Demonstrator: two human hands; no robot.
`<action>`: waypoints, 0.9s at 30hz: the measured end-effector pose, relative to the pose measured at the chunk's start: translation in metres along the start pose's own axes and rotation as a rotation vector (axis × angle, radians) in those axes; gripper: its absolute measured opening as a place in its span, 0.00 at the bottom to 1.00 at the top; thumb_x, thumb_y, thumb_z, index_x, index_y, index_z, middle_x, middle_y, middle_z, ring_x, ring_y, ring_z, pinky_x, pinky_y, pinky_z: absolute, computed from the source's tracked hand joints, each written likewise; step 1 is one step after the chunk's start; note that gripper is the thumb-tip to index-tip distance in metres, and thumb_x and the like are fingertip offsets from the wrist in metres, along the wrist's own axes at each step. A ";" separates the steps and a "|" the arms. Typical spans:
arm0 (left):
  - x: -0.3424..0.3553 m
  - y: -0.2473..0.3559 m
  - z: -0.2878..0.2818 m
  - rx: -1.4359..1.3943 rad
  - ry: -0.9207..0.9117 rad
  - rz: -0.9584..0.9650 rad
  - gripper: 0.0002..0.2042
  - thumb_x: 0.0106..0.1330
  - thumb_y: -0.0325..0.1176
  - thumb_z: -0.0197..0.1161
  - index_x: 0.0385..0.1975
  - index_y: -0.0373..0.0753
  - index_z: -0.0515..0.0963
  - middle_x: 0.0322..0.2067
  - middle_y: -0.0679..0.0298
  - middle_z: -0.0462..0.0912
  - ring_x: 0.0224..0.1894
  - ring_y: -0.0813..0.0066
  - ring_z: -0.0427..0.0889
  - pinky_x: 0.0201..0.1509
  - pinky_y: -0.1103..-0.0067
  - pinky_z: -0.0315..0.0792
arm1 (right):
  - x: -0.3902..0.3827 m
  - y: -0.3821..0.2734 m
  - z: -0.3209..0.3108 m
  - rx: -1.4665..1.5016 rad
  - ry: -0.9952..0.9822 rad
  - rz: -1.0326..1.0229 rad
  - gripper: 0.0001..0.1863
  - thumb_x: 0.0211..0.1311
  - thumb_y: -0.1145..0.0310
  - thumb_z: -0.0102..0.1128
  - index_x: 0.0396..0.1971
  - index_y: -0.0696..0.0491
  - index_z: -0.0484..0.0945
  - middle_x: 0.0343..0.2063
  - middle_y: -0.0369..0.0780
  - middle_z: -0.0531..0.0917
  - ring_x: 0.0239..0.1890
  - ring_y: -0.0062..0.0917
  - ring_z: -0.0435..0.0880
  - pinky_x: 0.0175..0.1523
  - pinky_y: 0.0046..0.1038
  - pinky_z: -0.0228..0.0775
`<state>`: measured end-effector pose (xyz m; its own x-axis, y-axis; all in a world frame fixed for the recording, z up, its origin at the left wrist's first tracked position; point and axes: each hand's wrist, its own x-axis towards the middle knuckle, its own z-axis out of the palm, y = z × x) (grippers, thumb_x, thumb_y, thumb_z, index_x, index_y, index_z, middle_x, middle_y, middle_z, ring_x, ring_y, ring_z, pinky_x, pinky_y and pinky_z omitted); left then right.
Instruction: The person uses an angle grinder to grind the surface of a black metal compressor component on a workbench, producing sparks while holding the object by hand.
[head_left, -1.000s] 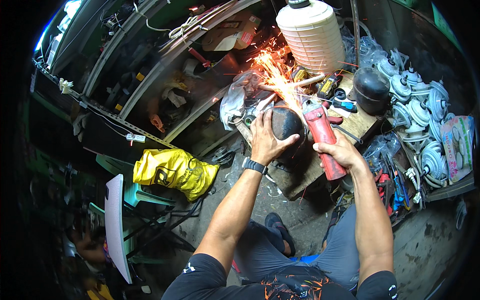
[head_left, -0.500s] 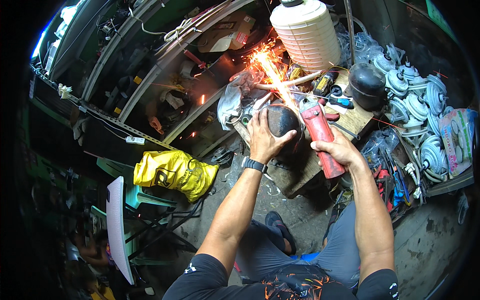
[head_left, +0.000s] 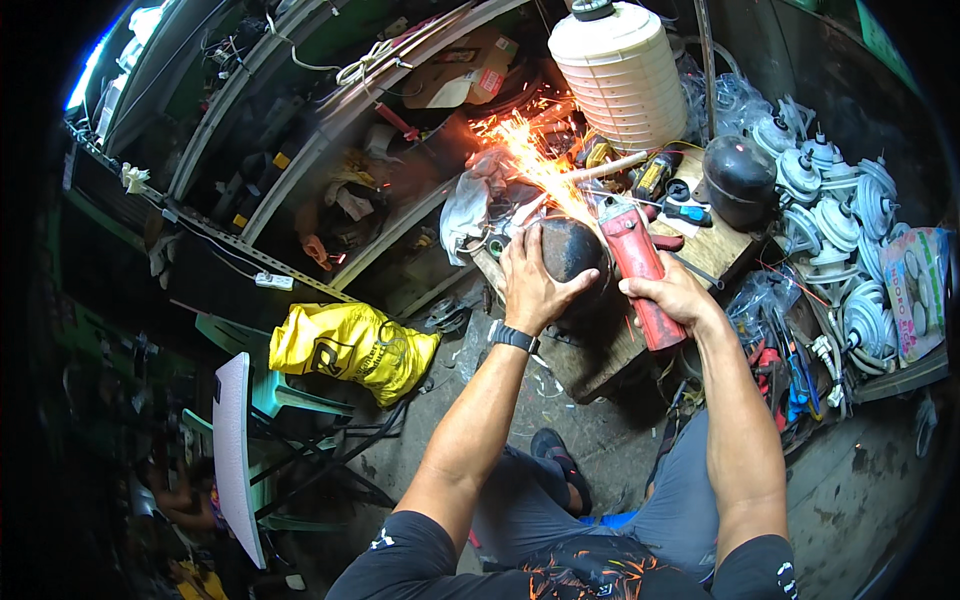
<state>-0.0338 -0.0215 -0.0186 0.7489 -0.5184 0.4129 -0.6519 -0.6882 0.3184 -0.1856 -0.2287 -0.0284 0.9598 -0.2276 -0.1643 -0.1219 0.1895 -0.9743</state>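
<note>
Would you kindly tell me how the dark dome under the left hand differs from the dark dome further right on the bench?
The near dome is held under the left hand; the far dome has no hand on it. The near dome is right beside the red grinder and its sparks; the far dome stands apart, to their right. Both are dark and rounded on top.

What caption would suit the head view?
Orange sparks fly: right hand gripping a red power grinder, left hand on a dark, rounded metal vessel.
</note>
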 end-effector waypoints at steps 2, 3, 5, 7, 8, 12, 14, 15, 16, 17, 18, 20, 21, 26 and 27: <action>0.000 0.000 0.001 -0.003 -0.009 -0.008 0.60 0.48 0.69 0.81 0.77 0.36 0.65 0.75 0.40 0.64 0.77 0.39 0.63 0.79 0.49 0.62 | 0.005 -0.002 -0.001 -0.009 0.009 0.020 0.26 0.61 0.62 0.78 0.54 0.54 0.75 0.34 0.36 0.83 0.30 0.22 0.85 0.34 0.31 0.83; 0.000 0.001 0.002 -0.005 -0.013 -0.012 0.60 0.48 0.69 0.81 0.77 0.36 0.64 0.75 0.40 0.64 0.77 0.39 0.62 0.79 0.49 0.62 | 0.008 -0.004 -0.002 -0.016 0.005 0.029 0.27 0.60 0.62 0.78 0.54 0.55 0.76 0.34 0.37 0.84 0.32 0.22 0.85 0.36 0.31 0.83; 0.000 0.004 0.001 -0.023 -0.024 -0.019 0.61 0.48 0.70 0.81 0.77 0.36 0.64 0.76 0.41 0.63 0.78 0.40 0.61 0.79 0.48 0.61 | 0.013 -0.005 -0.002 -0.019 0.006 0.044 0.27 0.59 0.62 0.78 0.54 0.56 0.76 0.35 0.38 0.85 0.32 0.22 0.85 0.37 0.31 0.83; 0.000 0.004 0.000 -0.020 -0.036 -0.030 0.61 0.48 0.70 0.81 0.77 0.37 0.64 0.76 0.42 0.62 0.78 0.41 0.60 0.79 0.48 0.61 | 0.015 -0.006 -0.001 -0.016 0.017 0.056 0.27 0.59 0.62 0.78 0.53 0.55 0.77 0.35 0.38 0.85 0.32 0.22 0.85 0.37 0.31 0.83; -0.001 0.002 0.000 -0.015 -0.034 -0.031 0.61 0.48 0.70 0.81 0.77 0.37 0.64 0.76 0.42 0.62 0.78 0.41 0.60 0.79 0.48 0.62 | 0.015 -0.007 0.000 -0.024 0.014 0.057 0.27 0.59 0.62 0.78 0.53 0.55 0.77 0.35 0.38 0.85 0.32 0.22 0.85 0.37 0.31 0.83; 0.000 0.003 0.000 -0.017 -0.022 -0.017 0.61 0.47 0.67 0.82 0.76 0.33 0.64 0.75 0.39 0.63 0.76 0.38 0.61 0.79 0.50 0.62 | 0.013 -0.005 -0.001 -0.016 -0.005 0.043 0.28 0.60 0.62 0.78 0.56 0.54 0.76 0.33 0.37 0.83 0.27 0.23 0.84 0.33 0.31 0.84; 0.000 0.005 0.001 -0.029 -0.017 -0.010 0.60 0.47 0.66 0.83 0.75 0.31 0.64 0.74 0.37 0.63 0.75 0.36 0.61 0.79 0.51 0.61 | 0.010 0.000 -0.005 -0.026 0.004 0.025 0.29 0.61 0.62 0.78 0.58 0.53 0.75 0.33 0.36 0.83 0.25 0.24 0.84 0.31 0.32 0.84; 0.001 0.005 0.001 -0.035 -0.017 -0.008 0.60 0.47 0.66 0.83 0.75 0.31 0.64 0.74 0.37 0.63 0.76 0.36 0.61 0.80 0.52 0.61 | 0.008 0.003 -0.007 -0.047 0.023 0.015 0.29 0.61 0.62 0.78 0.59 0.53 0.75 0.33 0.36 0.83 0.25 0.23 0.84 0.31 0.32 0.83; 0.000 0.004 0.000 -0.036 -0.017 -0.008 0.61 0.47 0.66 0.83 0.75 0.31 0.64 0.74 0.37 0.63 0.76 0.36 0.61 0.80 0.52 0.61 | 0.005 0.002 -0.005 -0.067 0.036 0.003 0.29 0.61 0.62 0.78 0.59 0.53 0.75 0.34 0.37 0.83 0.25 0.23 0.84 0.31 0.31 0.83; 0.000 0.003 0.001 -0.025 -0.018 -0.015 0.61 0.47 0.67 0.82 0.76 0.33 0.64 0.75 0.39 0.63 0.76 0.38 0.61 0.79 0.51 0.61 | 0.001 0.002 -0.003 -0.072 0.049 0.002 0.30 0.61 0.62 0.78 0.60 0.53 0.75 0.34 0.37 0.82 0.25 0.23 0.84 0.31 0.32 0.83; 0.000 0.001 0.002 -0.014 -0.019 -0.021 0.61 0.47 0.68 0.81 0.77 0.34 0.64 0.75 0.41 0.63 0.77 0.39 0.62 0.79 0.50 0.62 | -0.004 0.001 -0.002 -0.078 0.063 0.001 0.30 0.61 0.63 0.77 0.60 0.53 0.75 0.34 0.37 0.82 0.26 0.23 0.84 0.31 0.32 0.83; 0.000 -0.001 0.002 0.000 -0.017 -0.024 0.61 0.48 0.70 0.80 0.77 0.36 0.64 0.76 0.43 0.63 0.77 0.41 0.62 0.79 0.49 0.62 | -0.012 0.000 0.000 -0.074 0.075 0.002 0.30 0.61 0.63 0.77 0.61 0.53 0.74 0.34 0.37 0.82 0.26 0.24 0.84 0.30 0.32 0.84; 0.001 -0.001 0.002 0.002 -0.013 -0.020 0.61 0.48 0.70 0.81 0.77 0.36 0.64 0.76 0.42 0.64 0.77 0.41 0.62 0.79 0.49 0.62 | -0.014 0.001 0.001 -0.064 0.073 0.005 0.31 0.61 0.63 0.77 0.61 0.53 0.74 0.34 0.37 0.82 0.26 0.24 0.84 0.30 0.32 0.84; 0.001 0.001 0.000 0.000 -0.029 -0.034 0.61 0.47 0.69 0.81 0.77 0.35 0.64 0.76 0.41 0.63 0.78 0.40 0.62 0.80 0.50 0.60 | -0.030 -0.010 0.001 -0.062 0.053 0.106 0.30 0.59 0.63 0.79 0.58 0.55 0.76 0.38 0.37 0.84 0.41 0.22 0.85 0.49 0.31 0.80; 0.000 0.002 -0.001 0.010 -0.028 -0.035 0.61 0.47 0.69 0.81 0.77 0.35 0.64 0.76 0.41 0.63 0.78 0.40 0.62 0.80 0.50 0.59 | -0.030 -0.007 0.000 -0.074 0.050 0.069 0.29 0.59 0.63 0.79 0.57 0.55 0.76 0.38 0.36 0.84 0.40 0.22 0.84 0.50 0.30 0.79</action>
<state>-0.0351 -0.0228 -0.0171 0.7744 -0.5077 0.3775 -0.6241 -0.7110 0.3240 -0.2134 -0.2233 -0.0164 0.9347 -0.2643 -0.2376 -0.2077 0.1362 -0.9687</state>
